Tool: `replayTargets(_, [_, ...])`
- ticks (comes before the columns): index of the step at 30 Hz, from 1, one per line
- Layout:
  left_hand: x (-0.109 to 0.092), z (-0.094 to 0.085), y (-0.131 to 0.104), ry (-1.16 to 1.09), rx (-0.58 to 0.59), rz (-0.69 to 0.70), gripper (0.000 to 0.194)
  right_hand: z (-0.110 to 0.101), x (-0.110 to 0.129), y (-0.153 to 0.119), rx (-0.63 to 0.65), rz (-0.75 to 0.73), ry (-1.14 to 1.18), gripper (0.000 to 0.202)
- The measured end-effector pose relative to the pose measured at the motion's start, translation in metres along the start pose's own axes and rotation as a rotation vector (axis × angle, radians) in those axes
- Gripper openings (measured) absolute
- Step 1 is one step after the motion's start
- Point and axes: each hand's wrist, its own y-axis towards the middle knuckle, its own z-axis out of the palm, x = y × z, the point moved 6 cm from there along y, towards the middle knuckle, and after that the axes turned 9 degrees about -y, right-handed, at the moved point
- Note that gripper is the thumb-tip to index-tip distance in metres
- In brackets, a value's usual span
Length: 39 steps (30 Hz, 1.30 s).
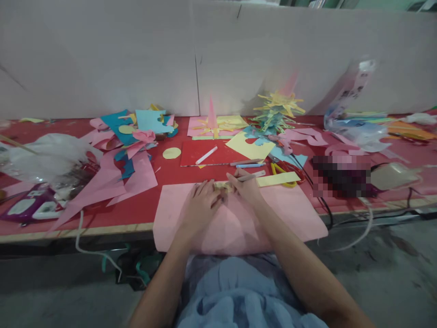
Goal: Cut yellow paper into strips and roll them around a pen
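Note:
A large pink sheet of paper (235, 237) lies at the table's front edge and hangs over it toward my lap. My right hand (247, 187) is closed around a pen (254, 175), its tip pointing left. Flat on the pink sheet rests my left hand (204, 202), fingers stretched out, the fingertips beside a small yellowish piece (221, 185). That piece lies between my two hands and is partly covered by them. A pale yellow paper strip (278, 179) extends to the right from behind my right hand.
Scissors with yellow handles (280, 169) and a glue gun (283, 143) lie beyond the strip. A red sheet (191, 152) bears a white marker (206, 155). Paper scraps (136, 175) and a plastic bag (51, 157) are left. A layered paper tree (276, 114) stands near the wall.

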Motion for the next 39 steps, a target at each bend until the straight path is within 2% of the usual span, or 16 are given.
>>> replayTargets(11, [0.0015,0.0017,0.0005,0.023,0.005,0.004,0.029,0.0050,-0.0048,0.0003,0.039,0.014,0.045,0.035])
replayTargets(21, [0.0019,0.0030,0.0004,0.032,-0.006,0.011,0.028,0.0018,0.0002,-0.0011,-0.028,-0.009,-0.084,0.031])
replayTargets(30, [0.0025,0.0031,0.0009,0.015,-0.004,0.009,0.029,0.0023,-0.0055,0.0004,-0.012,0.002,0.026,0.033])
replayTargets(39, [0.0021,0.0022,0.0009,0.015,0.002,0.000,0.030,0.0017,0.0004,-0.0019,-0.023,-0.016,-0.026,0.034])
